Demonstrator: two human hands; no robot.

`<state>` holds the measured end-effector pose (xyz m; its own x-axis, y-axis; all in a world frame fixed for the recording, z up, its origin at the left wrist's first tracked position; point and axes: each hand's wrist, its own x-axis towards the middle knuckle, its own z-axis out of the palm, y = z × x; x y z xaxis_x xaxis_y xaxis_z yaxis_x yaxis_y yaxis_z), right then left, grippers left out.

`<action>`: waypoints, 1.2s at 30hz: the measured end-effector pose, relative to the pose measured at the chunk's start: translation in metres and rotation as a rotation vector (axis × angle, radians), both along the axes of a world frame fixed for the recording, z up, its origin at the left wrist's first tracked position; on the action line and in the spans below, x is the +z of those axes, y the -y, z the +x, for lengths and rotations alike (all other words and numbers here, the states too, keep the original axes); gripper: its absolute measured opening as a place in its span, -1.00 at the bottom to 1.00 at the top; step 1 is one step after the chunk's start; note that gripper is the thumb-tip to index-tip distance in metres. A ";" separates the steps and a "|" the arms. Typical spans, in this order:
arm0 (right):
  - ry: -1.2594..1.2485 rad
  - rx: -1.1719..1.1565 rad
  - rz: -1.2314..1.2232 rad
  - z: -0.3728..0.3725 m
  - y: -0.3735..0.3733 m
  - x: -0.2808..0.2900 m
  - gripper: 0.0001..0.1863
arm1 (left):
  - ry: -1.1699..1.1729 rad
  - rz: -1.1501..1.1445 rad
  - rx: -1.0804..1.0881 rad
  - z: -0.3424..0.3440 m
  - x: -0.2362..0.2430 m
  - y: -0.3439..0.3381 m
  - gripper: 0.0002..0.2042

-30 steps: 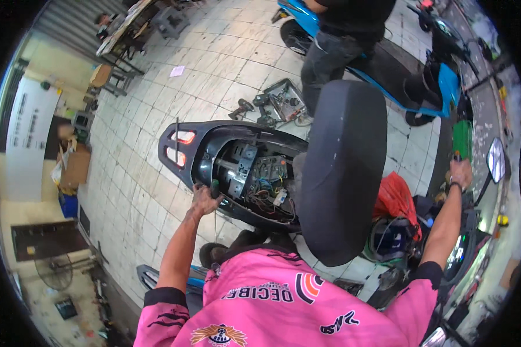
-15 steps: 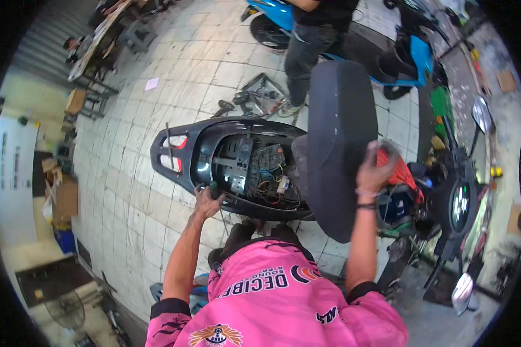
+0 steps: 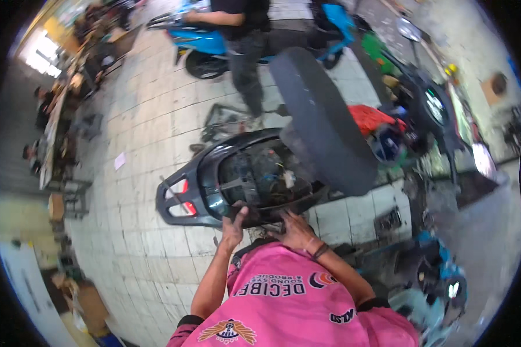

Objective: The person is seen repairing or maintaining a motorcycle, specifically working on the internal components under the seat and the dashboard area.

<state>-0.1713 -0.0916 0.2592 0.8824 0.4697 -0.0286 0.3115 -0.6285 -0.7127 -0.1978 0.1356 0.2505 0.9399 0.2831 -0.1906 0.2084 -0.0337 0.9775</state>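
A scooter's black rear body (image 3: 211, 182) lies crosswise in front of me, its tail with red lamps to the left. The long black seat (image 3: 327, 124) is tipped up on its right part, uncovering a cavity with wiring (image 3: 275, 168) and a small white connector. My left hand (image 3: 233, 230) is closed at the near edge of the body, its thumb up; what it grips is hidden. Close by on the right, my right hand (image 3: 298, 232) reaches to the same near side, its slightly blurred fingers bent at the panel's lower edge. Whatever lies in them cannot be made out.
Handlebars with a round display (image 3: 436, 107) stand to the right, near a red cloth or bag (image 3: 370, 120). Beyond the body are a metal tray of parts (image 3: 231, 122), a person (image 3: 243, 63) and a blue scooter (image 3: 200, 43). A workbench (image 3: 55, 136) runs along the left.
My right hand has left the seat and come down beside my left hand at the near panel. The green-handled tool in my left hand no longer shows. The view has shifted.
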 end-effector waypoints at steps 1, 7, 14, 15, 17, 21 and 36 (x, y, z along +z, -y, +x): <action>0.146 -0.093 -0.046 -0.003 -0.004 0.001 -0.40 | -0.052 -0.012 0.006 0.005 0.010 0.002 -0.61; -0.138 -0.159 0.031 -0.014 0.020 0.009 -0.56 | -0.010 -0.269 -0.280 0.038 0.043 0.034 -0.46; -0.316 -0.573 -0.266 -0.111 0.149 -0.048 -0.52 | -0.273 0.406 -1.012 0.050 0.016 0.019 -0.56; -0.448 -0.629 -0.331 -0.126 0.172 -0.068 -0.54 | -0.241 0.404 -0.989 0.047 0.008 0.009 -0.58; -0.501 -0.692 -0.360 -0.152 0.204 -0.116 -0.55 | -0.189 0.307 -0.883 0.048 -0.014 -0.002 -0.63; -0.498 -0.898 -0.382 -0.133 0.252 -0.219 -0.67 | -0.113 0.642 -0.856 0.048 -0.038 -0.028 -0.63; -0.518 -1.085 -0.008 0.169 0.340 -0.473 -0.76 | -0.843 0.580 -0.701 -0.045 -0.051 0.026 -0.67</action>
